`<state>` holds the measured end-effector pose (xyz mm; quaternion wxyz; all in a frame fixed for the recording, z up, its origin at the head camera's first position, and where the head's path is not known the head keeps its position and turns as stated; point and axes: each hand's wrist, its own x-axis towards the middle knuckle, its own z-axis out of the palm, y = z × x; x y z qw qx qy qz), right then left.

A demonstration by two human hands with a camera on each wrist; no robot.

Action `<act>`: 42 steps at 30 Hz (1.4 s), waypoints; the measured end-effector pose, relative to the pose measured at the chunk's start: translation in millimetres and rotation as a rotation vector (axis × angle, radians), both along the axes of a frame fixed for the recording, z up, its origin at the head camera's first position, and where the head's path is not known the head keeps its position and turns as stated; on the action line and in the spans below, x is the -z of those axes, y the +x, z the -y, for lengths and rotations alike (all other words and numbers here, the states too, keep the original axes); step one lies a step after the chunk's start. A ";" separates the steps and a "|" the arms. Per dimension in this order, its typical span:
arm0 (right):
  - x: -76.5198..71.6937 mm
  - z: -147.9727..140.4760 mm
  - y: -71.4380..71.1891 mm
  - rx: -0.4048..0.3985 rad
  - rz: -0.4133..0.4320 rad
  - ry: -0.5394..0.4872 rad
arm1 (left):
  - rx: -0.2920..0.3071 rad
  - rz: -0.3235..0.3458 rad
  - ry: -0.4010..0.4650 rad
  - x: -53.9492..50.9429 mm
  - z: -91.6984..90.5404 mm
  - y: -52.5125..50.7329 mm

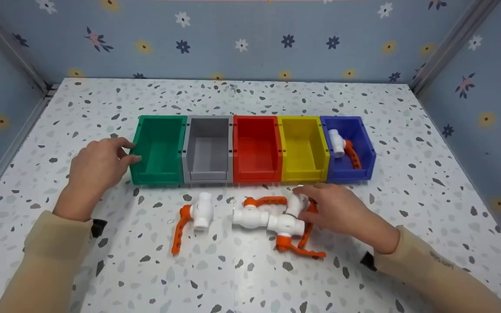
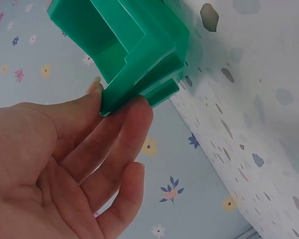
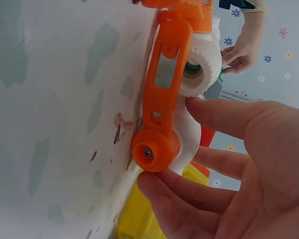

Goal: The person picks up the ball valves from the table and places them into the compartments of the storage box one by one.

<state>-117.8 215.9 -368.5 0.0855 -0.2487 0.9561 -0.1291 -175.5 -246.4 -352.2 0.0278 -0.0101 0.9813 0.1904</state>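
Left hand (image 1: 98,167) on the green bin (image 1: 160,150), right hand (image 1: 342,208) on a valve (image 1: 295,205)

Head view: I see five bins in a row across the table (image 1: 233,278), green toward its left edge, the blue bin (image 1: 350,174) toward its right, with a white-and-orange piece (image 1: 336,143) inside. On my near side of the row, the right hand pinches the valve close beside two similar pieces (image 1: 250,218); a lone piece (image 1: 202,211) lies toward the left edge.

Left wrist view: I have thumb and fingers pinching the green bin's rim.

Right wrist view: my thumb touches the valve's white body, a fingertip its orange hub (image 3: 152,151); the yellow bin (image 3: 139,216) shows beyond.
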 end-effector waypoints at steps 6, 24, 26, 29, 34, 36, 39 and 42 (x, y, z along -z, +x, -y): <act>1.2 1.8 -1.8 0.005 0.042 -0.031 | -0.005 0.002 0.001 0.1 0.8 0.6; 2.9 3.3 -2.3 0.018 0.148 -0.028 | -0.015 0.010 0.003 2.2 0.6 1.8; 2.4 3.0 -2.7 0.014 0.151 -0.027 | -0.015 0.013 0.005 2.1 -0.2 2.2; 1.5 2.7 -3.1 0.005 0.151 -0.031 | -0.014 0.015 0.006 1.9 -0.6 2.5; 0.6 3.4 -3.1 0.009 0.148 0.005 | -0.015 0.001 0.006 0.7 -1.7 2.0; 0.5 3.8 -2.8 0.017 0.148 0.013 | -0.016 -0.004 0.007 0.3 -1.9 1.8; 1.3 3.9 -2.2 0.021 0.137 -0.003 | -0.016 -0.008 0.006 0.1 -2.1 1.7; 2.8 3.4 -1.7 0.023 0.124 -0.025 | -0.017 -0.002 0.006 0.1 -2.5 1.6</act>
